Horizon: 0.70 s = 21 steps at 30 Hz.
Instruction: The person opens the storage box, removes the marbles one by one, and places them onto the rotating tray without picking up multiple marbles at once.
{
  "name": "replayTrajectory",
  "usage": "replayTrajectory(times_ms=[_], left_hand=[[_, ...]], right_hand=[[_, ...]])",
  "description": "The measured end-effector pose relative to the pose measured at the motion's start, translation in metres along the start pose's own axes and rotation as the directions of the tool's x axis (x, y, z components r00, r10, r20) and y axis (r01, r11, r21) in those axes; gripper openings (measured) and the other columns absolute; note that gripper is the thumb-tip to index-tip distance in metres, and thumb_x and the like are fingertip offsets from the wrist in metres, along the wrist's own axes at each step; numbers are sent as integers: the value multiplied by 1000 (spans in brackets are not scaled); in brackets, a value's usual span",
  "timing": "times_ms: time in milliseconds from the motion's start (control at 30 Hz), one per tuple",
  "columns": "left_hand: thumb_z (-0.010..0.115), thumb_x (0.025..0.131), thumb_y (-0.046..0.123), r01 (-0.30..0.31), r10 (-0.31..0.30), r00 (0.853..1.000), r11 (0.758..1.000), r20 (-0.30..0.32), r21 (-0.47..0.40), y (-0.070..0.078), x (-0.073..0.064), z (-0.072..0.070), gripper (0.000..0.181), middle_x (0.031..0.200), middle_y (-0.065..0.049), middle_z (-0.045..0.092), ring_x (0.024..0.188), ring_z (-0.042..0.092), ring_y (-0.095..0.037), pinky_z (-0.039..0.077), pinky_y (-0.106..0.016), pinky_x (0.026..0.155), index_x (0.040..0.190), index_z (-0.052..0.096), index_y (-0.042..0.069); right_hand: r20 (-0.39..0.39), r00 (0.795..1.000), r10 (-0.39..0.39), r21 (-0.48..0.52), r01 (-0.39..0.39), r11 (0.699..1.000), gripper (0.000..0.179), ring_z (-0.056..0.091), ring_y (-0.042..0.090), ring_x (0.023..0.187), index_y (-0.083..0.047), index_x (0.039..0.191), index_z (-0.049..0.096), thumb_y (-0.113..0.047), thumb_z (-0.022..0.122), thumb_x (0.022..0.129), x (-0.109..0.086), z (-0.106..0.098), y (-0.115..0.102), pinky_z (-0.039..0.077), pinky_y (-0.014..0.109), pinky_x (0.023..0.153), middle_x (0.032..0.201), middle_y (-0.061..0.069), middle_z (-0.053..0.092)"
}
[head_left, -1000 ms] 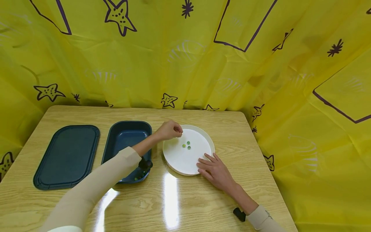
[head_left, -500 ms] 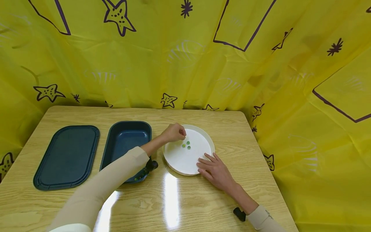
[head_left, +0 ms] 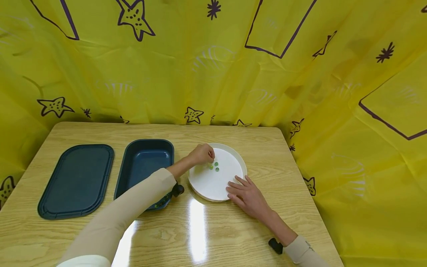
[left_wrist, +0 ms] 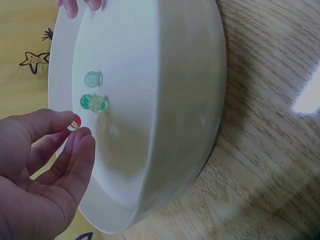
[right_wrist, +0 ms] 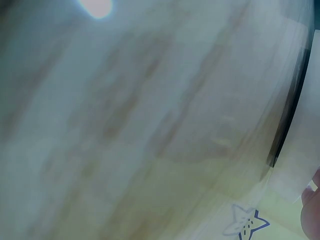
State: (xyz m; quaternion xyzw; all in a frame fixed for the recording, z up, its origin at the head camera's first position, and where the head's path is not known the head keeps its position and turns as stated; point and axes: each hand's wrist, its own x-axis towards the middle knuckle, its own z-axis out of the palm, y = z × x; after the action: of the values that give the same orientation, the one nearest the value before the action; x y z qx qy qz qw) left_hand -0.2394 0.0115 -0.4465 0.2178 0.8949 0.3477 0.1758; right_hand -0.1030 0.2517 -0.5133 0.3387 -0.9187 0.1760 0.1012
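Over the far left part of a round white tray, my left hand pinches a red-and-white marble between thumb and fingertips. Three glassy green marbles lie close together on the tray floor: one clear green marble, a yellowish one and a deeper green one. The held marble is above them, apart from the tray. My right hand rests with loosely spread fingers on the tray's near right rim. In the right wrist view only a bit of that hand shows.
Left of the tray stands a deep dark blue bin, partly covered by my left sleeve. Several green marbles lie in its near corner. A flat dark blue lid lies farther left. A yellow curtain hangs behind the wooden table.
My left hand has moved right and slightly toward me, closer to the green marbles. The right hand and the tray have stayed in place.
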Motion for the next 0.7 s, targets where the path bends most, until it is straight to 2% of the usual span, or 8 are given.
replayTrajectory(times_ms=[400, 700], left_hand=[[69, 88, -2, 13, -15, 999, 999, 31, 38, -2, 3, 6, 5, 86, -8, 67, 72, 54, -15, 44, -22, 63, 86, 73, 0], [69, 89, -1, 26, -28, 999, 998, 30, 54, -2, 3, 6, 4, 87, -8, 67, 74, 54, -16, 45, -23, 65, 88, 72, -1]], right_hand=[[9, 1000, 0, -2, 0, 1000, 29, 50, 30, 132, -14, 120, 75, -27, 68, 95, 0, 1, 2, 30, 58, 110, 128, 3, 66], [7, 1000, 1, 5, -1, 1000, 29, 50, 30, 132, -14, 120, 75, -27, 68, 95, 0, 2, 3, 29, 57, 110, 128, 4, 66]])
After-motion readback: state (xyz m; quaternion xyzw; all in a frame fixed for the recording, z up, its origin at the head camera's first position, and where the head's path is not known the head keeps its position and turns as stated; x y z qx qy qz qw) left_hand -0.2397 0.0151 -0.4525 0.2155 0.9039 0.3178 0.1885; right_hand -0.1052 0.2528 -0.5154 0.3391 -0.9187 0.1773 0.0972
